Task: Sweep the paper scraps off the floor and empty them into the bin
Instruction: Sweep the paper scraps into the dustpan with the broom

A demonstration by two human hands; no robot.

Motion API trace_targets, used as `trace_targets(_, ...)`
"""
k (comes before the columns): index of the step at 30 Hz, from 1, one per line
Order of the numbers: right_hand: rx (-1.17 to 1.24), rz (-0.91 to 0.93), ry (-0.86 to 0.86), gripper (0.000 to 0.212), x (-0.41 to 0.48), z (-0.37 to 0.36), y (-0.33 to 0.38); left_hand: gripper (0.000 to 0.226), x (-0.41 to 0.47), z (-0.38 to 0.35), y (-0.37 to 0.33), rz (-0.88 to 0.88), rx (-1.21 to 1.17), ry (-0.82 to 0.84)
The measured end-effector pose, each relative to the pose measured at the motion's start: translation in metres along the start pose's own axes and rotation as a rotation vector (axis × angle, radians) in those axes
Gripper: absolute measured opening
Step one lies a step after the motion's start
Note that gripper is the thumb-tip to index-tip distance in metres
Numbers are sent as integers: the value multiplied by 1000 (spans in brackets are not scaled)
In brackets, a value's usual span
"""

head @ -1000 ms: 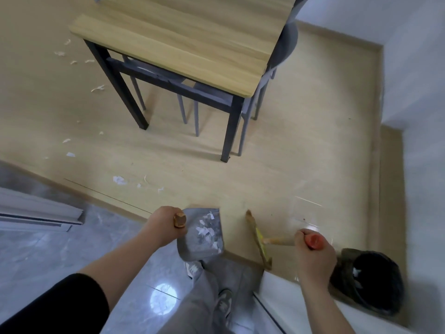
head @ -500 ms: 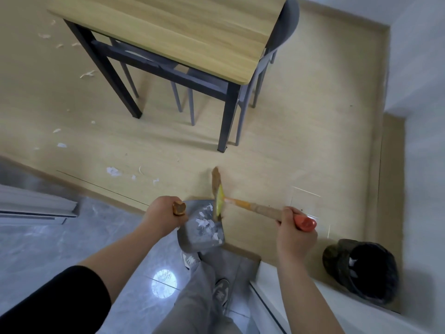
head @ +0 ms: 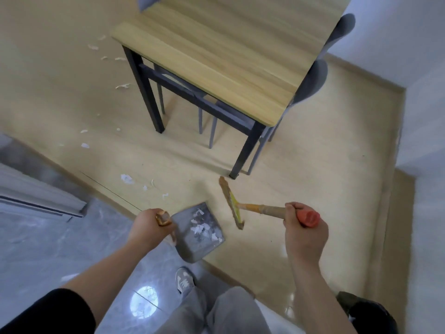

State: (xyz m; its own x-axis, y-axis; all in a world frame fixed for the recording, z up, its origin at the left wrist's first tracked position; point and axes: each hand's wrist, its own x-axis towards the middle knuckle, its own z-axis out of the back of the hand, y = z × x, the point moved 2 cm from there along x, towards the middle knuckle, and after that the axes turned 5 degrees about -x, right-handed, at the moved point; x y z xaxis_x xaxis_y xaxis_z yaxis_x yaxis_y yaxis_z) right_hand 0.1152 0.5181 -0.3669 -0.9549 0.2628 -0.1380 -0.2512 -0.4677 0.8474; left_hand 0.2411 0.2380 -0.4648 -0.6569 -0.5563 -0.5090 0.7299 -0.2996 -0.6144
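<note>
My left hand point(head: 150, 229) grips the wooden handle of a grey metal dustpan point(head: 190, 247), which holds several white paper scraps. My right hand point(head: 302, 235) grips the orange-ended handle of a small broom point(head: 231, 203); its brush head hangs just right of the dustpan, above the beige floor. More paper scraps point(head: 127, 178) lie on the floor ahead of the dustpan and further left, past the table leg. The black bin point(head: 370, 314) shows at the bottom right corner, partly cut off by the frame.
A wooden table point(head: 228, 54) with black legs stands ahead, with grey chairs point(head: 313, 80) tucked under it. A wall point(head: 423, 104) runs along the right. A door frame point(head: 36, 198) sits at the left, on grey tiles. My legs and shoe point(head: 184, 283) are below.
The broom head moved off the dustpan to its right. My view swung right and away from the bin, which slid to the bottom right corner. The dustpan stayed level in my left hand.
</note>
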Motion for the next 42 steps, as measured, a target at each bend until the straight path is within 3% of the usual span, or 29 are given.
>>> trace_targets(7, -26, 131, 237, 23, 35, -58, 44, 11, 3, 32, 17, 101, -67, -117)
trace_targets(18, -153, 336, 663, 9, 107, -184, 120, 13, 20, 51, 11, 439, -265, -327)
trace_targets(24, -184, 443, 842, 23, 109, -242, 148, 22, 27, 46, 26, 597, -337, -421)
trace_targets(29, -254, 569, 934, 7, 96, -292, 160, 17, 37, 52, 39, 615, -398, -499)
trace_targets(35, -364, 643, 1127, 8, 64, -350, 148, 17, 49, 48, 49, 646, -574, -568)
trace_targets(42, -604, 707, 1284, 15, 36, -350, 133, 26, 74, 68, 61, 628, -524, -517)
